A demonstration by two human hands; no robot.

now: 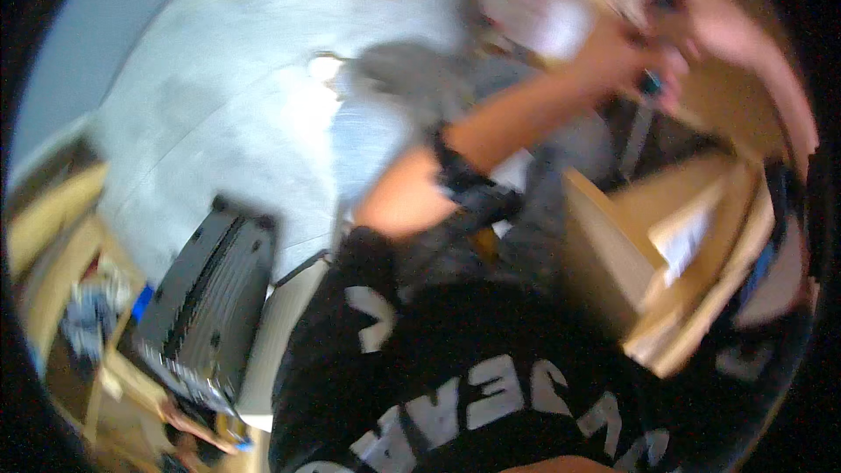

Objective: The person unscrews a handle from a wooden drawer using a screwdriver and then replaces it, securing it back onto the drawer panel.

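- Pale grey concrete floor [193, 136] spreads out to the left of both hands, with a ridged black hard-sided case [210, 298] standing well apart, below and left of the left hand.
- From where I stand, the left hand [624, 51] looks curled inward, with the right hand [692, 17] just beside it, above and to its right; motion blur means I cannot tell whether either one pinches firmly.
- Between the two, at the left hand's finger end, sits a small dark object with a teal glint [650, 83], too smeared to identify.
- Good handling here, I'd judge, means one hand steadying while the other works in small movements, fingers kept out of each other's way, and the cloudy plastic bag [561, 26] beyond the left hand kept from snagging.
- As for direction, the dark object's own long axis is lost in the blur; a narrow grey strip [637, 144] just below it runs lengthwise downward, leaning slightly left. Whether the two are joined, I cannot tell.
- That strip points toward an open brown cardboard box [600, 236] below both hands, where a white paper slip [688, 241] shows against the cardboard.
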